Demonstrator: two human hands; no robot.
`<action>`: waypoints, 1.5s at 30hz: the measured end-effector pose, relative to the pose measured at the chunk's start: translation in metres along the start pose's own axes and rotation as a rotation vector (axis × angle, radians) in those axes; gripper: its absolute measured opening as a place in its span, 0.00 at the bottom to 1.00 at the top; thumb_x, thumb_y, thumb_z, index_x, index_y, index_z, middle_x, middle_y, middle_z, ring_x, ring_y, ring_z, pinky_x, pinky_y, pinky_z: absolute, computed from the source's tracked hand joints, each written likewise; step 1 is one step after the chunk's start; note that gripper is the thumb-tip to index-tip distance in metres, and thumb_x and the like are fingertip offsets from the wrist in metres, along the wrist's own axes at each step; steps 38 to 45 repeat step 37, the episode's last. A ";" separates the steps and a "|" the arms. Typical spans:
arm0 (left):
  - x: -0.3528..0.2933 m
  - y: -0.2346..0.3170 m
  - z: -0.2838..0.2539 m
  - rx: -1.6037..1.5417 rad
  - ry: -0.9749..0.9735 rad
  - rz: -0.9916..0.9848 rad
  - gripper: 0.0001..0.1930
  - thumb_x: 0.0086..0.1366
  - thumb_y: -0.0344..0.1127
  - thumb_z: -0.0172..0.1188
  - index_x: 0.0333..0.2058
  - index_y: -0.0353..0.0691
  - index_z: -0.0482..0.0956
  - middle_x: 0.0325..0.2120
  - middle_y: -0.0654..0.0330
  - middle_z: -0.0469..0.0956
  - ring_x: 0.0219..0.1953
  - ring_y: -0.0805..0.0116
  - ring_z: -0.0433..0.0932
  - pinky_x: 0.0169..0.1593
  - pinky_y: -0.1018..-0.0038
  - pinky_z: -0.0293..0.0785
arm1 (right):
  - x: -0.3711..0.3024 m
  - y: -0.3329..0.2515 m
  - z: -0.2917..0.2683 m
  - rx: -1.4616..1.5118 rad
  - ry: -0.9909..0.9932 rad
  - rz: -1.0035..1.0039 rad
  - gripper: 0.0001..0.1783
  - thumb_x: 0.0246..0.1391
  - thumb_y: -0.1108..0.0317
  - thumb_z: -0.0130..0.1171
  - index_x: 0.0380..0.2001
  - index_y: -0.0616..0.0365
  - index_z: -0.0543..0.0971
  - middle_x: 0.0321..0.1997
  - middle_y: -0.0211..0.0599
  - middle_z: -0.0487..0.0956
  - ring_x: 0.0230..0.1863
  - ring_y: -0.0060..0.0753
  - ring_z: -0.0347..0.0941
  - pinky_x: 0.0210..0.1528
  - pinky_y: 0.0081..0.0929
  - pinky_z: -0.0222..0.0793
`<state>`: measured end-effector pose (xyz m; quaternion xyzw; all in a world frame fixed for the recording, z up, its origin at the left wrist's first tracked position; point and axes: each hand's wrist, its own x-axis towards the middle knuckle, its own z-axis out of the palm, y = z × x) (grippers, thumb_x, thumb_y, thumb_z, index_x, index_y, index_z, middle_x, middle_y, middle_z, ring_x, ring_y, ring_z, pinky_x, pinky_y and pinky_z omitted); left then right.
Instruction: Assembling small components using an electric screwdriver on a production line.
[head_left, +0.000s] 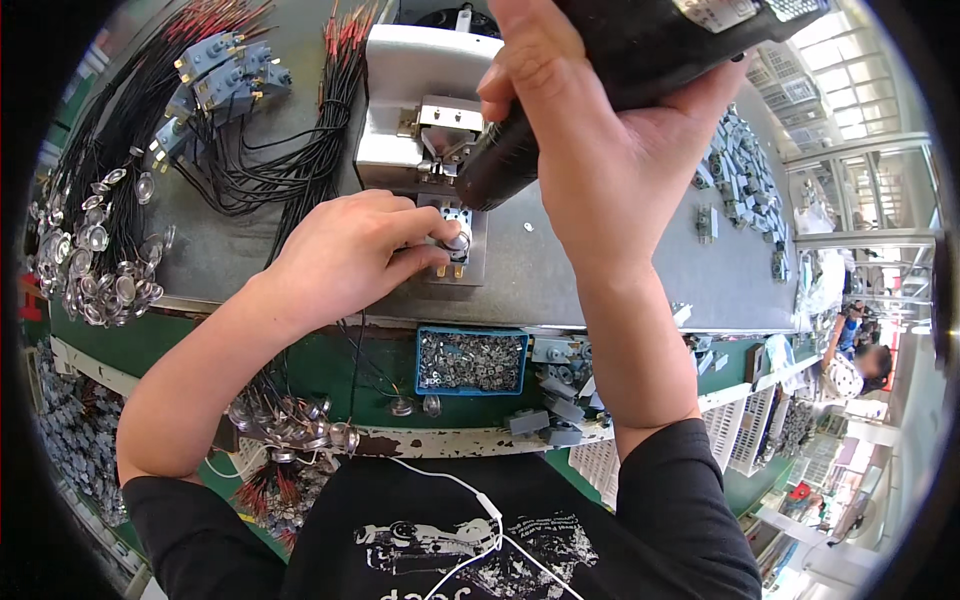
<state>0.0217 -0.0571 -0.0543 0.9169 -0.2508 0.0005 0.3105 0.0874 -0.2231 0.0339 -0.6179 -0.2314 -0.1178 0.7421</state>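
Note:
My right hand (625, 170) is wrapped round a black handheld power tool (650, 45) that slants down to the left. Its dark rounded end hangs just above and beside a small grey switch part (456, 256) with brass terminals, which sits on a metal plate (480, 265). Thumb and fingers of my left hand (345, 240) pinch the switch part, partly covering it; a shiny round piece shows at the fingertips. Directly behind stands a silver metal machine (395, 110) with a small mechanism on its front. What the tool tip touches is hidden.
Black wires (315, 150) with red ends, grey switches (225, 80) and round metal caps (95, 245) lie at left. A blue tray (472, 388) of small metal pieces sits near my body. Grey parts (745, 170) are heaped at right. Another person (855, 370) is at far right.

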 end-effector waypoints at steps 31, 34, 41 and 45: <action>-0.009 -0.009 0.018 -0.050 0.131 0.075 0.10 0.66 0.39 0.65 0.44 0.48 0.81 0.29 0.60 0.80 0.35 0.55 0.82 0.37 0.60 0.79 | -0.019 0.011 0.002 0.132 -0.180 0.013 0.17 0.54 0.86 0.68 0.45 0.69 0.76 0.34 0.39 0.82 0.29 0.22 0.80 0.28 0.17 0.74; -0.004 -0.003 0.014 -0.053 0.114 0.071 0.10 0.66 0.40 0.66 0.44 0.48 0.82 0.29 0.59 0.80 0.35 0.56 0.82 0.38 0.60 0.79 | -0.027 -0.005 0.018 -0.018 0.061 0.006 0.16 0.53 0.86 0.69 0.44 0.68 0.78 0.35 0.41 0.83 0.28 0.22 0.79 0.27 0.18 0.75; -0.001 0.002 0.006 -0.040 0.082 0.060 0.14 0.59 0.33 0.72 0.44 0.41 0.83 0.30 0.58 0.81 0.35 0.58 0.82 0.39 0.64 0.78 | 0.006 -0.015 0.021 -0.081 -0.192 -0.024 0.19 0.53 0.84 0.70 0.47 0.67 0.77 0.37 0.43 0.83 0.29 0.24 0.80 0.29 0.19 0.77; -0.001 0.002 0.006 -0.040 0.082 0.060 0.14 0.59 0.33 0.72 0.44 0.41 0.83 0.30 0.58 0.81 0.35 0.58 0.82 0.39 0.64 0.78 | 0.006 -0.015 0.021 -0.081 -0.192 -0.024 0.19 0.53 0.84 0.70 0.47 0.67 0.77 0.37 0.43 0.83 0.29 0.24 0.80 0.29 0.19 0.77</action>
